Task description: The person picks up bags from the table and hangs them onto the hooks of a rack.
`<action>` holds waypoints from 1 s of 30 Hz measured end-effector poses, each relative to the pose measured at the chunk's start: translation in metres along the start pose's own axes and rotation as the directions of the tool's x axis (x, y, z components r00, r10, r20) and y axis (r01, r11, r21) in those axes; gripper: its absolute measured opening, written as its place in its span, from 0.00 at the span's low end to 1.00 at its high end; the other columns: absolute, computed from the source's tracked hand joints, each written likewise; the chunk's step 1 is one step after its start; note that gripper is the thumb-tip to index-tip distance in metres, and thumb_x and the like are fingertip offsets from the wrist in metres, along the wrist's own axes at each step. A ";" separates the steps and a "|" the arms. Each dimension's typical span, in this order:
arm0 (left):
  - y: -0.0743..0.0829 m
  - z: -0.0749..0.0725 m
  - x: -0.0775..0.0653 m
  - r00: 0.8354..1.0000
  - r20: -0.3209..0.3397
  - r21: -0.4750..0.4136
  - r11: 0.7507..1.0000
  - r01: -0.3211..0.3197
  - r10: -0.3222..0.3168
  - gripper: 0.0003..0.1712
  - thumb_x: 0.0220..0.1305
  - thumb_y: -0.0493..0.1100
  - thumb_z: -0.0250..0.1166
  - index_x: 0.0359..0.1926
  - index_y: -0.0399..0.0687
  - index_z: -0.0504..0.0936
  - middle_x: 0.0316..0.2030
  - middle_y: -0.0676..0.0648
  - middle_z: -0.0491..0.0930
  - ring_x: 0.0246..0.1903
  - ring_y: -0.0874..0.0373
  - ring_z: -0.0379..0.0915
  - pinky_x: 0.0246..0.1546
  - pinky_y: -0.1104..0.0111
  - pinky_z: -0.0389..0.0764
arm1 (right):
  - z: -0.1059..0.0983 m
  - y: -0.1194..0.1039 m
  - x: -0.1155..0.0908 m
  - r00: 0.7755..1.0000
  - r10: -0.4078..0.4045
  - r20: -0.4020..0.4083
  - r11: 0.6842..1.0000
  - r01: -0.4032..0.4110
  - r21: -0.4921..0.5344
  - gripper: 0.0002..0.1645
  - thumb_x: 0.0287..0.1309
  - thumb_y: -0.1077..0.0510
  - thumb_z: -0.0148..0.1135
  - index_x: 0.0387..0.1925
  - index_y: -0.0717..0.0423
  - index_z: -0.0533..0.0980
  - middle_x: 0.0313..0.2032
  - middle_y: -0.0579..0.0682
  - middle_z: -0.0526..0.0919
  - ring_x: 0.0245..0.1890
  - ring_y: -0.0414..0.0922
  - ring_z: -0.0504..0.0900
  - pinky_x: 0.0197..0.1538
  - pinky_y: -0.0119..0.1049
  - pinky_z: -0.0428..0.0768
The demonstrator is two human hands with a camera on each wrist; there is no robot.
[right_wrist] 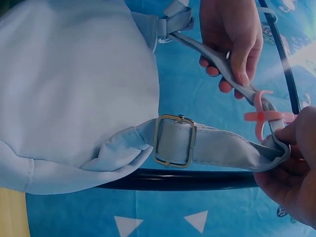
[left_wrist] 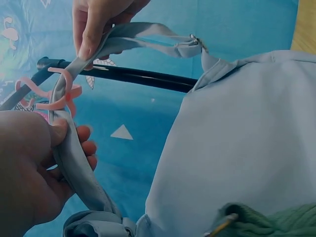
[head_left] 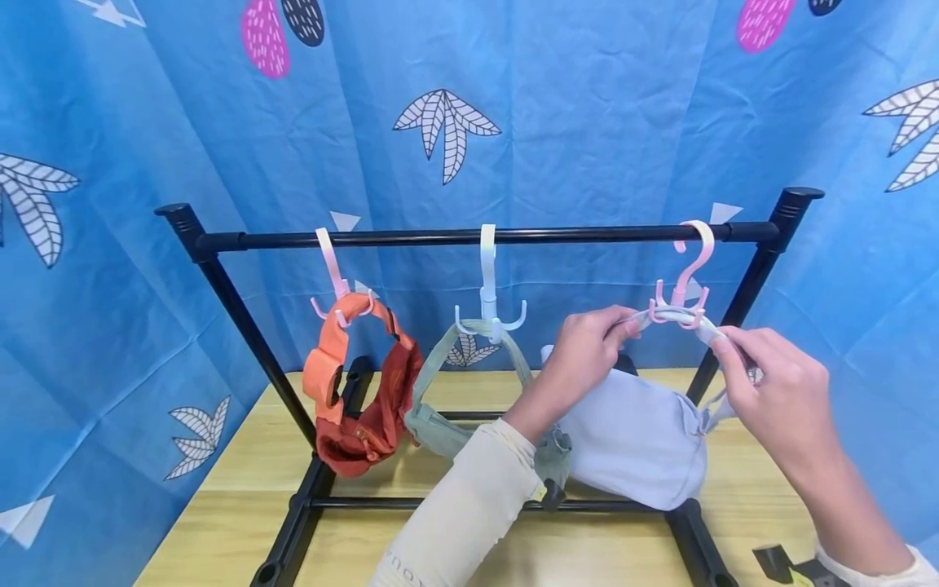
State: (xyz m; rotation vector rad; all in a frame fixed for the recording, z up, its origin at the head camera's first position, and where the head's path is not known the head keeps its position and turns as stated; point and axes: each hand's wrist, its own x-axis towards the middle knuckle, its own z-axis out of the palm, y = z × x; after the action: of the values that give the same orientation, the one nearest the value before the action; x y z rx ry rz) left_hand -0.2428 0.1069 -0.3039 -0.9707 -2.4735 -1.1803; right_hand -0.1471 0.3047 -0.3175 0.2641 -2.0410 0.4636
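Observation:
A pale blue-grey bag hangs at the right end of the rack, its strap looped over the prongs of a pink hook. On the left side of the hook, my left hand pinches the strap between thumb and fingers. My right hand grips the same strap just right of the prongs. The right wrist view shows a metal buckle on the strap, between the bag body and my right hand. In the left wrist view the strap passes through the pink prongs between both hands.
A black rack stands on a wooden table before a blue patterned curtain. An orange-red bag hangs from a pink hook at left. A green bag hangs from a light blue hook in the middle, partly behind my left forearm.

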 end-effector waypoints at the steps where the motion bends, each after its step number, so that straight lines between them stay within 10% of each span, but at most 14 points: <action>1: 0.000 0.001 -0.001 1.000 -0.002 0.004 1.000 -0.004 0.004 0.15 0.77 0.48 0.59 0.57 0.54 0.87 0.45 0.54 0.91 0.41 0.68 0.83 0.33 0.84 0.76 | 0.000 0.000 -0.001 1.000 0.005 0.000 1.000 -0.005 -0.001 0.16 0.56 0.70 0.72 0.47 0.68 0.85 0.32 0.63 0.86 0.39 0.13 0.59 0.43 0.05 0.61; 19: -0.006 0.004 -0.025 0.991 -0.120 0.137 0.990 -0.034 0.050 0.17 0.77 0.49 0.59 0.59 0.55 0.86 0.37 0.54 0.90 0.26 0.69 0.72 0.24 0.85 0.66 | 0.010 -0.006 -0.013 0.997 0.070 0.016 0.997 -0.070 0.008 0.16 0.59 0.68 0.72 0.49 0.69 0.84 0.35 0.67 0.87 0.32 0.59 0.83 0.46 0.03 0.60; 30: -0.010 0.003 -0.035 0.986 -0.162 0.150 0.989 -0.011 0.036 0.15 0.75 0.46 0.63 0.57 0.53 0.88 0.39 0.52 0.92 0.29 0.66 0.77 0.26 0.86 0.69 | 0.011 -0.010 -0.020 0.996 0.090 -0.009 0.995 -0.089 0.035 0.15 0.58 0.69 0.72 0.48 0.70 0.83 0.34 0.67 0.86 0.42 0.08 0.60 0.45 0.03 0.61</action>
State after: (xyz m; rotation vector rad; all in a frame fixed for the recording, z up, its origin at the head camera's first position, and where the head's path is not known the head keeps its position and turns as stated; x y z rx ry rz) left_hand -0.2229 0.0885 -0.3285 -0.8254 -2.3739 -1.0078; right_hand -0.1425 0.2907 -0.3381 0.1913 -2.0425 0.5547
